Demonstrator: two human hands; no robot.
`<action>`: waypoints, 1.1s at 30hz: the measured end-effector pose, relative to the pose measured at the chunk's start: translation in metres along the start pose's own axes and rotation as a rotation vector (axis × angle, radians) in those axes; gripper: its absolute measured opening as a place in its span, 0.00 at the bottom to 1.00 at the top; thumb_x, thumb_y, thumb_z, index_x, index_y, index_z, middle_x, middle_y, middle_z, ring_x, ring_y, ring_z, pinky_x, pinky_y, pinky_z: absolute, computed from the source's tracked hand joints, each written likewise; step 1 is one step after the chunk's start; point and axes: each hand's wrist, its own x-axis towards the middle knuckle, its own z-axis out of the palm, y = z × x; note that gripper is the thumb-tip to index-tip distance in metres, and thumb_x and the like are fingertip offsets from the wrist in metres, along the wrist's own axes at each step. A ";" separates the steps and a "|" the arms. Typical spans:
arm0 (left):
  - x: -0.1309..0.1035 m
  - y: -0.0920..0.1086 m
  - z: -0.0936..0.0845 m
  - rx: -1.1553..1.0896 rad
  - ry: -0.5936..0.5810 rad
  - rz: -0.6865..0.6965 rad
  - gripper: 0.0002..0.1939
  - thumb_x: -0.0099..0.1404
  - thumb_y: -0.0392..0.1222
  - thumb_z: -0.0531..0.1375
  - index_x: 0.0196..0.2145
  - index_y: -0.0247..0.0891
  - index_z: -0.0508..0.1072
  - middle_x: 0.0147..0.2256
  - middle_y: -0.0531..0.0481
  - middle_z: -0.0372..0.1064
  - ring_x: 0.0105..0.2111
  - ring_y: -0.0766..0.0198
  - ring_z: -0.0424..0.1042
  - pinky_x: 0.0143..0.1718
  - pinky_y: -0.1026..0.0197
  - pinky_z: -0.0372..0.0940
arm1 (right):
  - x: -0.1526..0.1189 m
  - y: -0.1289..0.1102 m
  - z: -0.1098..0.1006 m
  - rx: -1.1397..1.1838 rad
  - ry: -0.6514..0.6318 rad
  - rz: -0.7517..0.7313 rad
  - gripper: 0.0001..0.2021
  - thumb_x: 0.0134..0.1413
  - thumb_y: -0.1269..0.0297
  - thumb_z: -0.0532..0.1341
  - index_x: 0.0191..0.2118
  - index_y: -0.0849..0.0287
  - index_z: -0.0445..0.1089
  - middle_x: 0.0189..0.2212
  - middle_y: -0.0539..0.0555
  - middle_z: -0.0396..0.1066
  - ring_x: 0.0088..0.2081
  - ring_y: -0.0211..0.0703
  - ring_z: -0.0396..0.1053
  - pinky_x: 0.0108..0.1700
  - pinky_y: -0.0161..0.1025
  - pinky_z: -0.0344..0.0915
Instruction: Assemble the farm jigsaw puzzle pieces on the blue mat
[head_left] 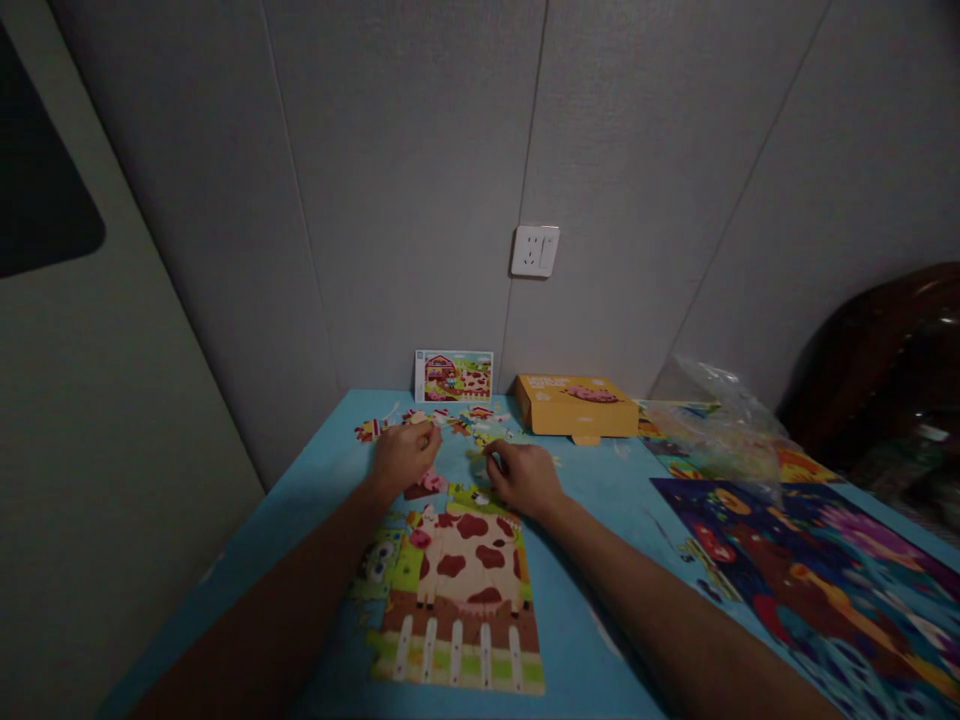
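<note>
A partly joined jigsaw with a spotted cow and a white fence [465,600] lies on the blue table covering [592,500]. Above its upper left part is my left hand [406,458], fingers curled, close to loose puzzle pieces [369,430]; whatever it grips is too small to make out. My right hand [525,478] rests at the puzzle's upper right edge, its thumb and fingers bent together near small yellow-green pieces; its fingertips' contents are unclear. A pink pig piece [427,483] sits just below my left hand. Behind the loose pieces, a farm picture card [454,378] leans on the wall.
An orange box [576,408] stands at the back, right of the card. Clear plastic wrapping [712,430] lies over colourful sheets. A large dark-blue picture [832,590] covers the right side. A grey wall [420,180] with a socket [535,251] rises behind.
</note>
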 end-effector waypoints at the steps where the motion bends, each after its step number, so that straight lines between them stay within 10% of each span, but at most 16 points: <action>1: 0.002 -0.002 -0.002 0.020 0.011 -0.011 0.20 0.66 0.44 0.51 0.17 0.39 0.65 0.16 0.52 0.60 0.20 0.66 0.60 0.28 0.63 0.51 | 0.001 0.000 0.002 -0.002 0.002 -0.027 0.14 0.60 0.64 0.55 0.46 0.55 0.75 0.34 0.54 0.79 0.35 0.43 0.75 0.36 0.36 0.58; 33: 0.017 -0.013 -0.018 0.195 -0.170 -0.165 0.22 0.69 0.51 0.49 0.24 0.41 0.74 0.23 0.46 0.72 0.24 0.61 0.67 0.26 0.61 0.45 | 0.007 0.029 -0.007 0.110 0.112 0.151 0.13 0.62 0.63 0.55 0.44 0.55 0.77 0.31 0.54 0.79 0.33 0.43 0.74 0.34 0.36 0.58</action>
